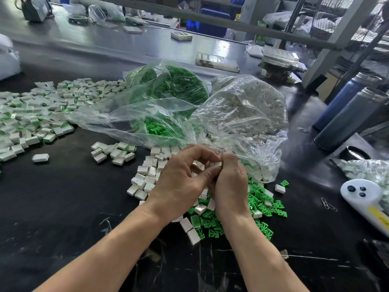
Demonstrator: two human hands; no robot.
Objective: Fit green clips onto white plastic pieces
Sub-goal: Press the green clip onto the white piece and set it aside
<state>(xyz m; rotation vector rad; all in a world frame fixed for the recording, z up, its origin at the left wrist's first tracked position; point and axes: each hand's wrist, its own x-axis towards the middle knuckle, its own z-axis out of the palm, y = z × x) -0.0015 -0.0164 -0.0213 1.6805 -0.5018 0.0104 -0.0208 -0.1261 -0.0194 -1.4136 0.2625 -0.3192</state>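
Black scuffed table [63, 207] in a cluttered workshop. Both hands, left hand [179, 184] and right hand [229, 186], pinch one white piece [216, 164] over loose green clips [265, 205], just before two plastic bags [242, 114]. Finished pieces [31, 114] piled far left.

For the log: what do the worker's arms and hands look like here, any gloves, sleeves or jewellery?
Both hands are bare: no gloves on the left hand or the right hand. Both forearms are uncovered up to the bottom frame edge, with no sleeves in view. No watch, bracelet or ring shows on the visible sides. Fingernails look short and unpainted.
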